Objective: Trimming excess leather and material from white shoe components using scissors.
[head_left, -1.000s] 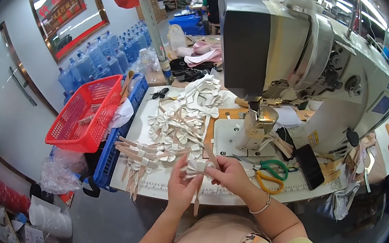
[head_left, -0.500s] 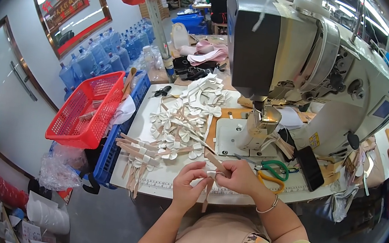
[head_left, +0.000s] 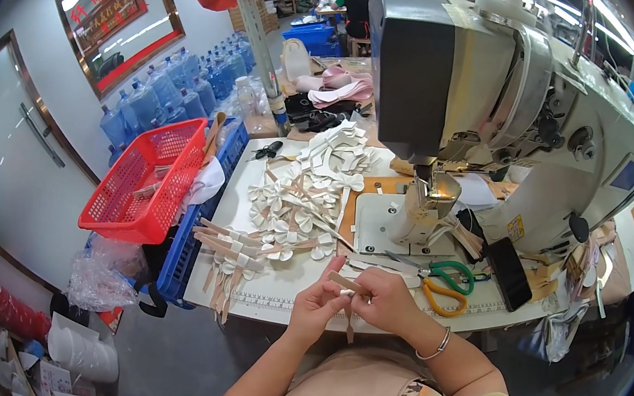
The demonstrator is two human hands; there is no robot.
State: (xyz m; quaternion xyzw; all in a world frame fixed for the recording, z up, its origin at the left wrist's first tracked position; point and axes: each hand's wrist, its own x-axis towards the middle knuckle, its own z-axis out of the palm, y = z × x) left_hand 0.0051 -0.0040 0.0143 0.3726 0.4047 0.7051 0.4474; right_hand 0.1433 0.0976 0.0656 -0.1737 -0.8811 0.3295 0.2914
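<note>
Near the table's front edge, my left hand [head_left: 311,305] and my right hand [head_left: 385,303] meet, both closed on a beige strap [head_left: 345,282]. One end of the strap points up and left, while its other end hangs below my fingers. A small white piece shows on it between my fingertips; my fingers partly hide where the two join. Left of my hands lie beige straps with white loops [head_left: 233,247], beside a heap of white petal-shaped pieces [head_left: 291,215]. Scissors with green handles [head_left: 452,276] and others with yellow handles [head_left: 443,299] lie beside my right hand.
A sewing machine [head_left: 517,88] stands over the right side of the white table [head_left: 261,309]. A black phone [head_left: 508,274] lies under its arm. At the left are a red basket [head_left: 128,212] and a blue crate [head_left: 197,223]. Another person [head_left: 357,7] sits far back.
My left hand has moved in against my right, and its fingers have closed on the strap and white piece. The view has shifted slightly.
</note>
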